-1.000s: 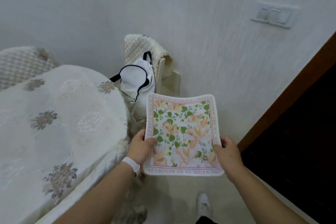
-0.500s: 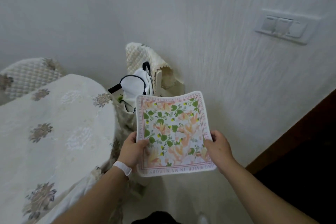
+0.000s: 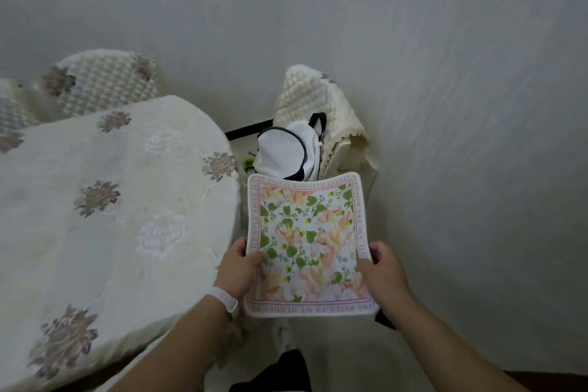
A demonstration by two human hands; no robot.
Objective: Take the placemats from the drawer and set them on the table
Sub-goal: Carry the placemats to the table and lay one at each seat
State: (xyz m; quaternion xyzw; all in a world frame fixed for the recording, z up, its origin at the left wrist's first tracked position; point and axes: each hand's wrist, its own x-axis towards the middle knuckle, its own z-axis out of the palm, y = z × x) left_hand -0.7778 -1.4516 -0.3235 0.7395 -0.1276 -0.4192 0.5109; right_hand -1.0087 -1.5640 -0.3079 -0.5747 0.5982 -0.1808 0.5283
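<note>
I hold the placemat [image 3: 307, 242] in both hands, out in front of me and off to the right of the counter [image 3: 111, 216]. It is in the air, just beside the counter's rounded edge and not lying on it.

My left hand [image 3: 237, 270] grips the mat's left edge near the corner closest to me. The thumb is laid flat on the printed top, and the other fingers are curled under the mat where I cannot see them. A white wristband [image 3: 224, 296] sits on that wrist.

My right hand [image 3: 383, 274] grips the right edge the same way. The thumb presses on the pink lettered border, and one fingertip shows past the rim while the rest are hidden beneath. Both hands are closed only as far as the thin mat allows.

The mat faces up, with peach flowers and green leaves, and its side edges curl up slightly between my hands. I cannot tell whether more than one mat is in the hold.

Past the mat's far edge a white bag [image 3: 286, 153] with dark trim rests on a chair [image 3: 318, 99] with a quilted cream cover, set against the wall [image 3: 445, 73]. An embroidered cream cloth covers the counter.
</note>
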